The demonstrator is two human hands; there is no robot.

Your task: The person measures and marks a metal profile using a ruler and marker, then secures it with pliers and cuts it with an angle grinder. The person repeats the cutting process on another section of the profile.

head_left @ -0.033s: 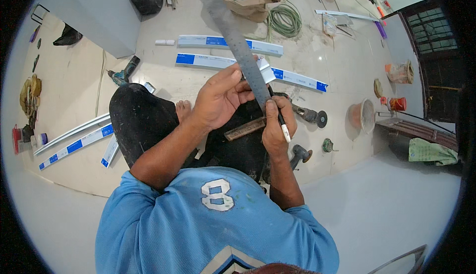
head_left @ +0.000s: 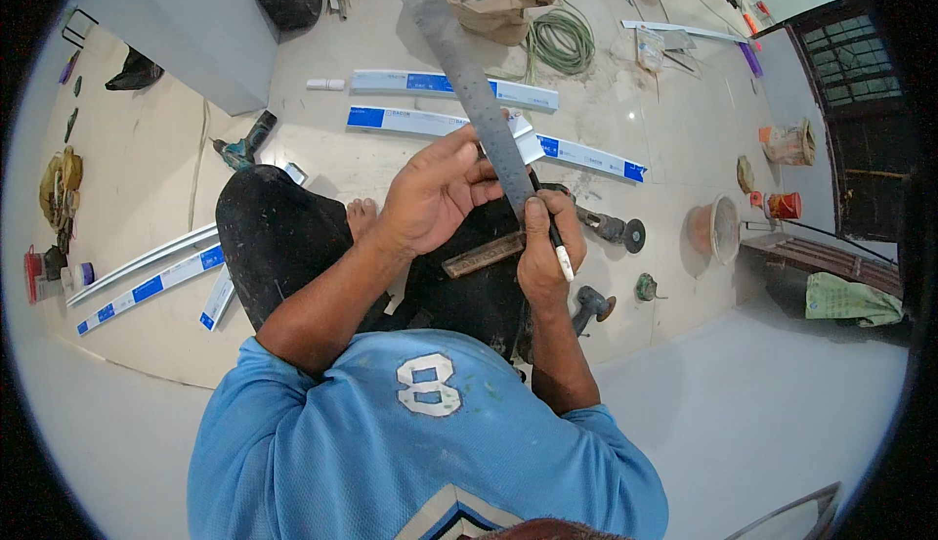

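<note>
A try square, with a long grey metal blade (head_left: 476,95) and a brown wooden stock (head_left: 484,255), slants up and away in front of my body. My right hand (head_left: 540,259) grips it near the corner, thumb on the blade. A black-and-white marker (head_left: 560,249) is also in that hand, its white end toward me. Behind the blade sits a short white profile piece (head_left: 527,139). My left hand (head_left: 430,193) is turned palm up, its fingers curled round to this piece at the blade's left edge. The blade hides part of their grip.
Blue-and-white wrapped profiles (head_left: 401,120) lie ahead, others (head_left: 147,288) at left. A cordless drill (head_left: 242,144) is left of my knee; an angle grinder (head_left: 611,227) and another power tool (head_left: 591,307) are at right. Beyond are a paper bag (head_left: 489,2), coiled hose (head_left: 567,42) and bucket (head_left: 716,229).
</note>
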